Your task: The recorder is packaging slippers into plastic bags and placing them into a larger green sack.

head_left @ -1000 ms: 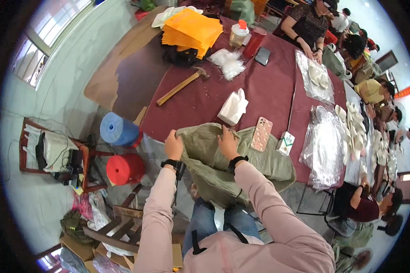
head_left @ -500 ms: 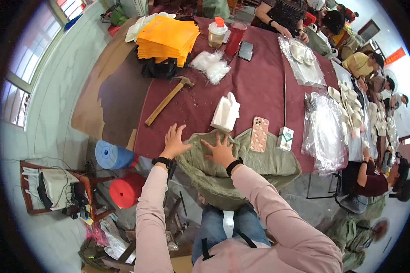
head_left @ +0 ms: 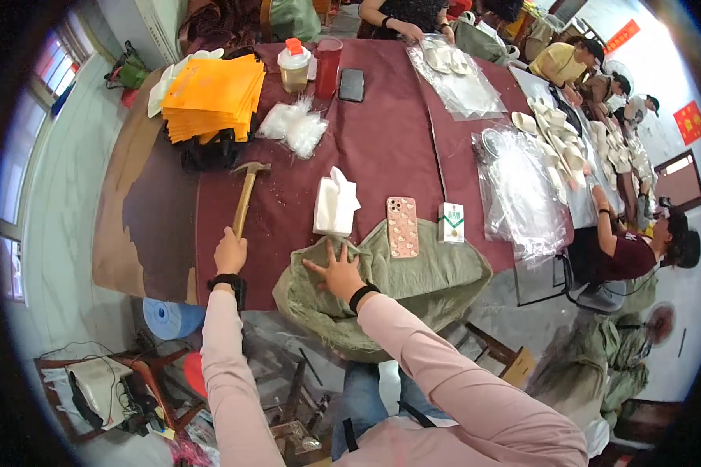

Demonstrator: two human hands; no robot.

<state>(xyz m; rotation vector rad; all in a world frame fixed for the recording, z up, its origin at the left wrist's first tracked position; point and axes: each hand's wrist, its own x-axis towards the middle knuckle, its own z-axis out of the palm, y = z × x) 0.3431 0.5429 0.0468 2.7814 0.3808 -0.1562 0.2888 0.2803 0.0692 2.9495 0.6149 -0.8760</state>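
My left hand [head_left: 230,252] closes around the end of a hammer's wooden handle [head_left: 244,204] that lies on the dark red tablecloth [head_left: 382,124], its metal head pointing away from me. My right hand [head_left: 336,272] lies flat with fingers spread on a green woven sack [head_left: 420,276] draped over the near table edge. A white tissue pack [head_left: 335,206] sits just beyond the right hand, and a pink phone [head_left: 402,226] rests on the sack's far edge.
A stack of orange sheets [head_left: 210,93] stands far left beside clear plastic bags [head_left: 294,127], a jar [head_left: 294,66] and a red cup [head_left: 327,66]. Clear plastic sheeting [head_left: 518,187] covers the right. Other people sit along the right side. Blue [head_left: 171,319] rolls lie below.
My left hand left the sack and reached left to the hammer's handle. My right hand stayed spread on the sack. The view shifted closer over the table.
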